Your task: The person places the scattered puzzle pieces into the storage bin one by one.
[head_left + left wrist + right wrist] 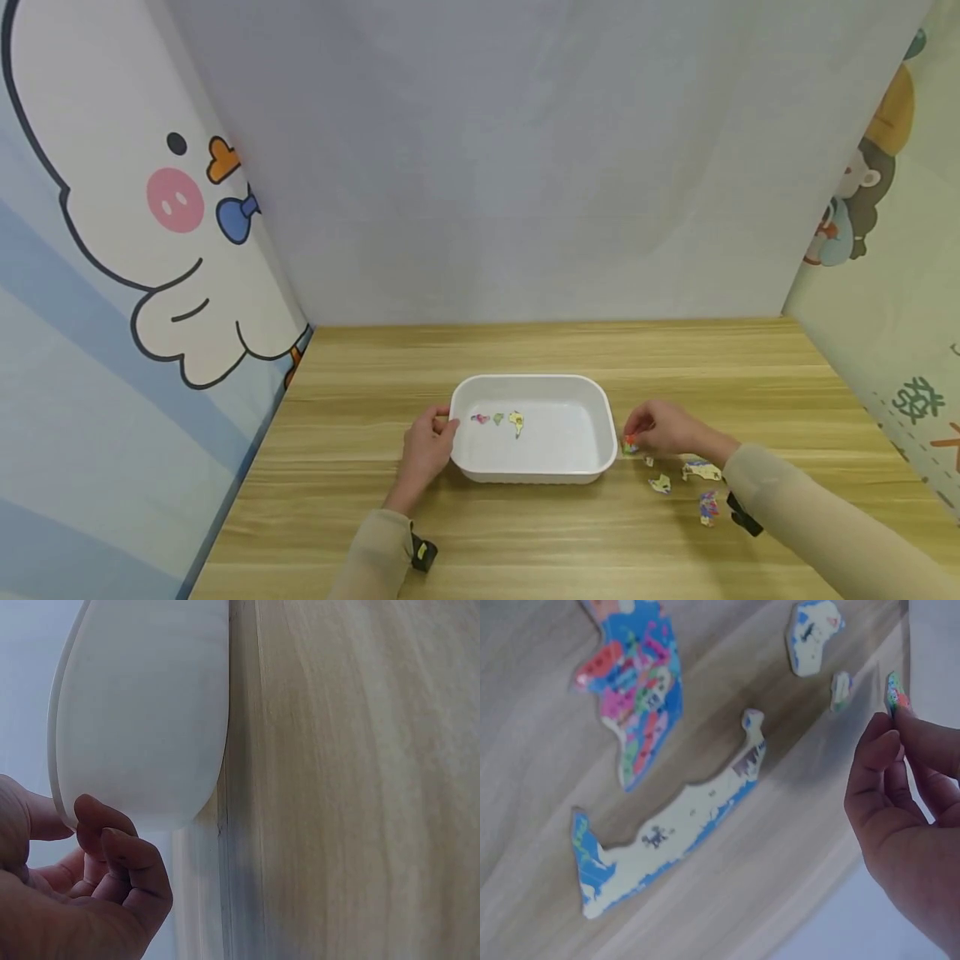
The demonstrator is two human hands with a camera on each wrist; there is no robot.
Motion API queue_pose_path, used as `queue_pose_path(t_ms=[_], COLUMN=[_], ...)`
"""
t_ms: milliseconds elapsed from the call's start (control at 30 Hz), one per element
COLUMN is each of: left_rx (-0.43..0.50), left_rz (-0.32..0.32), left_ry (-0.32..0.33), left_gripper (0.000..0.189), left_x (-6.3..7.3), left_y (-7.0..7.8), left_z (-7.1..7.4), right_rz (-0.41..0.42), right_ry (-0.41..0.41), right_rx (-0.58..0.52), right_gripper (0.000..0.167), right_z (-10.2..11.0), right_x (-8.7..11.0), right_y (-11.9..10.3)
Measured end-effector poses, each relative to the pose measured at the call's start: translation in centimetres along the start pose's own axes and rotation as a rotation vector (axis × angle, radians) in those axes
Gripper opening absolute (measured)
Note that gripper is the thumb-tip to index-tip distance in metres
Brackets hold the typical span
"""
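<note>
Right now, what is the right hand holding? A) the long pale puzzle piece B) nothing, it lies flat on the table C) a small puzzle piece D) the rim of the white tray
C: the right hand pinches a small puzzle piece between its fingertips beside the white tray, while the long pale puzzle piece lies on the table and the left hand holds the tray's rim.

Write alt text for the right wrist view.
The right hand pinches a small colourful puzzle piece at its fingertips, beside the white tray. On the wooden table lie four more map-like pieces: a long pale one, a bright multicoloured one and two small ones.
</note>
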State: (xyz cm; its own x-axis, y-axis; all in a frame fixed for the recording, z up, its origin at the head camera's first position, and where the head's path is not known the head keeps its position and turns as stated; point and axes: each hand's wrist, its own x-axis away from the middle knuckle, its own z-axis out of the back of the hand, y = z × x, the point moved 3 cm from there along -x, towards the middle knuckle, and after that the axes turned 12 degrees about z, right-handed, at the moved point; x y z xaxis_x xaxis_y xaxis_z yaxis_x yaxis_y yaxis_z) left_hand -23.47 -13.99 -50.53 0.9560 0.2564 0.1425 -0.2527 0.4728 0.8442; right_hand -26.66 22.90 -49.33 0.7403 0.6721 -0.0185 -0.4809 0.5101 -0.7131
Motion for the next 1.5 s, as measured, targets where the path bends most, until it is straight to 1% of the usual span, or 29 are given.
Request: queue_pose_path(t_ms=[100,200,367,633,733,833,1200,1500], left_rx=[-0.002,-0.002,-0.004,-0.008,-0.004,0.005,0.024,0.038], left_rz=[0.006,0.008,0.007,0.011,0.013,0.006,0.003,-0.011], left_ry=[-0.003,-0.003,0.002,0.005,0.0,-0.006,-0.021,-0.017], left_gripper=[0.023,0.023,0.023,0.023,0.023,0.023,0.024,0.022], left_x=[0.0,0.0,0.0,-0.2,-0.2,-0.2,0.1,0.3], left_y=[0.1,0.3,0.3,0.2,0.1,0.0,0.2,0.1], left_z=[0.1,0.3,0.4,0.4,0.4,0.4,0.3,0.1], right_rz=[0.01,0.004,-0.015,0.001,-0.03,-0.044,-0.027,-0.042], right_ry=[0.004,0.008,0.016,0.043,0.06,0.058,0.039,0.039], right_rx=[-0.023,-0.026,0.008,0.055,0.057,0.037,0.035,0.01], right_gripper=[0.005,0.005,0.006,0.006,0.007,0.006,0.006,0.008], right_z=[0.6,1.3,2.0,3.5,4.2,4.6,4.8,4.2], right_x=[-0.3,-0.7,-1.3,-2.0,-2.3,-2.7,-4.1,-5.3], right_y=[-0.2,-0.6,-1.1,-2.3,-2.7,-3.0,-3.9,-4.8])
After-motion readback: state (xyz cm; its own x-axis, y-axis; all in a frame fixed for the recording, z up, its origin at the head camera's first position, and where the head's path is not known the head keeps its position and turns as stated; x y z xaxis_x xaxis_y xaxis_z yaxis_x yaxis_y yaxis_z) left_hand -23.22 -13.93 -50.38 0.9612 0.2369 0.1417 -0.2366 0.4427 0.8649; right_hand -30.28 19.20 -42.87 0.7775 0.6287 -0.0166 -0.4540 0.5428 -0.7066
